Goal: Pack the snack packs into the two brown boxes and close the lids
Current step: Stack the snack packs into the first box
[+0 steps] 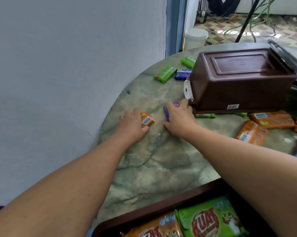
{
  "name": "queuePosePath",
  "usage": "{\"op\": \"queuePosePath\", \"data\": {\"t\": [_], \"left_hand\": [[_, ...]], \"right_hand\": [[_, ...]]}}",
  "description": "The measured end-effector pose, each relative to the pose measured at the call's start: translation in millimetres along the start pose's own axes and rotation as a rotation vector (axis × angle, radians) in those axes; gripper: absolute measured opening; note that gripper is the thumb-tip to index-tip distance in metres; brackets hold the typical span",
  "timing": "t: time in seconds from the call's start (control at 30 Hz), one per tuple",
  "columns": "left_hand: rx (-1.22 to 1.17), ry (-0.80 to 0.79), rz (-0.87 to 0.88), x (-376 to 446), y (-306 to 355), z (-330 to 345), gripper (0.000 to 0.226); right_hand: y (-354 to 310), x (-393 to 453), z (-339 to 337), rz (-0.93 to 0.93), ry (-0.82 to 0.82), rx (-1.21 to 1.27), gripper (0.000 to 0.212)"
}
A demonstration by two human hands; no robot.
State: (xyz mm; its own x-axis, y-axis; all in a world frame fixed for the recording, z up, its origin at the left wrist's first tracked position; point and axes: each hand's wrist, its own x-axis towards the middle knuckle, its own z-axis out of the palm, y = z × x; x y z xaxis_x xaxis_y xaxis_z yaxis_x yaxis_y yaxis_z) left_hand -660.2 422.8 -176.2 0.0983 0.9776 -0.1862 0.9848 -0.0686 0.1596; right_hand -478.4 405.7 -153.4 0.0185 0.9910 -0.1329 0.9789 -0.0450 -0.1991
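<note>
Two brown boxes are in view on the marbled round table (161,159), and neither is closed. The far brown box (243,79) is tipped over with its base facing the camera; its lid (288,55) hangs open at the right edge and a white latch (187,89) shows at its left corner. It is judged to hold nothing at present, though its interior is hidden. The near brown box (144,214) sits at the bottom edge, open, with an orange pack (154,226) and a green pack (211,218) already lying inside. Loose packs remain scattered: several orange packs (264,124) to the right, green packs (165,73) and a blue pack (182,74) at the far side, and another green pack (205,115) partly under the tipped box. Both arms reach forward. The left hand (132,124) lies over a small orange pack (146,119), fingers curled round its near end in what appears a grip. The right hand (178,117) covers a purple pack (166,113) just beside the tipped box, thumb spread; whether it has hold of it cannot be told. Assessment: packing is at an early stage, with most packs outstanding, the far box still to be righted and both lids still to be shut.
</note>
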Motion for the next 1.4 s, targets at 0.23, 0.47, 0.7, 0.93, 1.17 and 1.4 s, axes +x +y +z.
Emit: {"op": "queuePosePath", "data": {"t": [0.23,0.47,0.7,0.93,1.17,1.4], "left_hand": [[-0.080,0.022,-0.050,-32,4,-5,0.070],[-0.178,0.077,-0.093,-69,16,-21,0.064],[-0.148,0.194,-0.095,-121,32,-51,0.070],[-0.088,0.373,-0.007,-200,54,-71,0.074],[-0.087,0.398,0.052,-291,73,-56,0.070],[-0.108,0.233,0.058,-361,63,-26,0.064]], "right_hand": [[9,-13,-6,0.222,-0.178,0.188,0.102],[13,-45,-15,0.203,-0.129,0.421,0.086],[6,-96,-50,0.002,0.026,0.622,0.084],[23,-167,-72,-0.146,0.122,0.738,0.083],[47,-244,-65,-0.360,0.103,0.651,0.083],[75,-283,-51,-0.536,-0.081,0.352,0.087]]}}
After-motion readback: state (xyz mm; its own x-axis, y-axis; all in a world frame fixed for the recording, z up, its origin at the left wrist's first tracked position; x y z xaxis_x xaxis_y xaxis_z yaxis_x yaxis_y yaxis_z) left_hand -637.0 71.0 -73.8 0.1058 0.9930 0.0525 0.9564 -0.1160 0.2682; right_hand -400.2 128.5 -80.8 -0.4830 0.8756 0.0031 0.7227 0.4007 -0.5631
